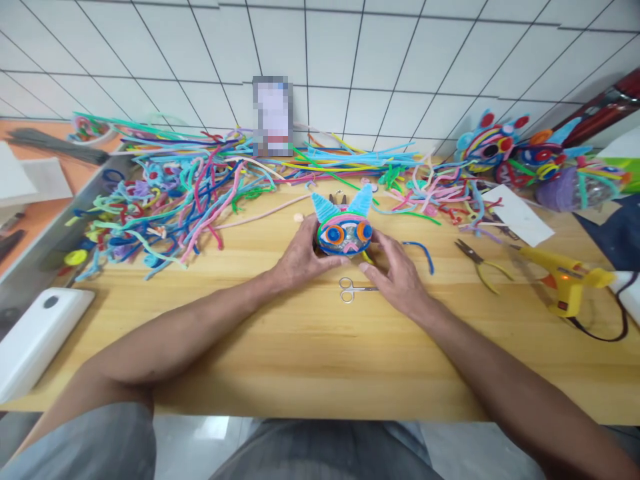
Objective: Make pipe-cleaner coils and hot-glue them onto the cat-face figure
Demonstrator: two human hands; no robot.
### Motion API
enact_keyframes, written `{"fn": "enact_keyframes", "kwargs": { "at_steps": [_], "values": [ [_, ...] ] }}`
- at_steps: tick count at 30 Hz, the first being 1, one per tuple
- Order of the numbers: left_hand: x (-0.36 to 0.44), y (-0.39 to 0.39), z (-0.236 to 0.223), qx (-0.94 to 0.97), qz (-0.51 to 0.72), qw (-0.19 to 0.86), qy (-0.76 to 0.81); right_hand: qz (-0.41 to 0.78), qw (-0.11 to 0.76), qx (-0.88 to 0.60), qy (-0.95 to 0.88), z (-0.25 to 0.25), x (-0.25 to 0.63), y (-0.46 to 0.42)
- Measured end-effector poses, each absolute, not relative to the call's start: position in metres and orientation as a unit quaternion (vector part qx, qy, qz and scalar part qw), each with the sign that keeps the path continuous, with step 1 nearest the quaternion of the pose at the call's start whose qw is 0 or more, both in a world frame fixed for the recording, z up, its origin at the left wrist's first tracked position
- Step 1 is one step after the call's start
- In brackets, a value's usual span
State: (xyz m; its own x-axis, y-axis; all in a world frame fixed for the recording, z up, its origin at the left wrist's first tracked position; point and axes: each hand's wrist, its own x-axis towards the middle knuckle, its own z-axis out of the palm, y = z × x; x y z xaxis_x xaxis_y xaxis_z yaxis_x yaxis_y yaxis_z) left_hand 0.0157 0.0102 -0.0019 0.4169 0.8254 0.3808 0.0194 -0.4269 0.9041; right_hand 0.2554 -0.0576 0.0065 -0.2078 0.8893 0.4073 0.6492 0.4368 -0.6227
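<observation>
In the head view, holding a cat-like pipe-cleaner head [346, 235] between both hands, over the middle of the bench [280, 360]. Cupping one side with the left hand [301, 257], bending the fingers round it and laying the thumb along the bottom edge. Curving the right hand [395, 272], half open, round the other side, and poking its thumb in below. Pointing two light blue ears up, and showing orange and blue ring eyes and a pink mouth.

Having small silver scissors [353, 289] lying just below, with the tips hiding by the right hand. Having a bent blue pipe cleaner [426, 253] lying to the right, then yellow-handled pliers [481, 271], then a yellow glue gun [567, 275] with a little orange light glowing.

Filling the back left with a big messy pile of coloured pipe cleaners [200, 193]. Having a blurry phone [273, 117] standing near the white tiled wall [335, 53], and more bright pipe-cleaner figures [487, 143] sitting at the far right.
</observation>
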Motion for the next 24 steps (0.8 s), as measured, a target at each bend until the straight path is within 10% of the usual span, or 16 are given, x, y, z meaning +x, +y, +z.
{"fn": "enact_keyframes", "kwargs": {
  "at_steps": [8,16,21,24],
  "values": [
    [0.009,0.006,0.007,0.724,0.482,0.377,0.317,0.132,0.505,-0.518,-0.678,0.019,0.262,-0.064],
    [-0.010,0.000,0.044,0.751,0.552,0.118,0.344,0.438,0.746,-0.392,-0.314,0.046,0.284,-0.050],
    [0.028,-0.066,0.079,0.847,0.489,0.026,0.209,0.471,0.721,-0.382,-0.334,0.068,0.282,-0.053],
    [0.074,-0.105,0.071,0.898,0.434,-0.026,0.068,0.272,0.613,-0.505,-0.543,0.069,0.247,-0.079]
  ]
}}
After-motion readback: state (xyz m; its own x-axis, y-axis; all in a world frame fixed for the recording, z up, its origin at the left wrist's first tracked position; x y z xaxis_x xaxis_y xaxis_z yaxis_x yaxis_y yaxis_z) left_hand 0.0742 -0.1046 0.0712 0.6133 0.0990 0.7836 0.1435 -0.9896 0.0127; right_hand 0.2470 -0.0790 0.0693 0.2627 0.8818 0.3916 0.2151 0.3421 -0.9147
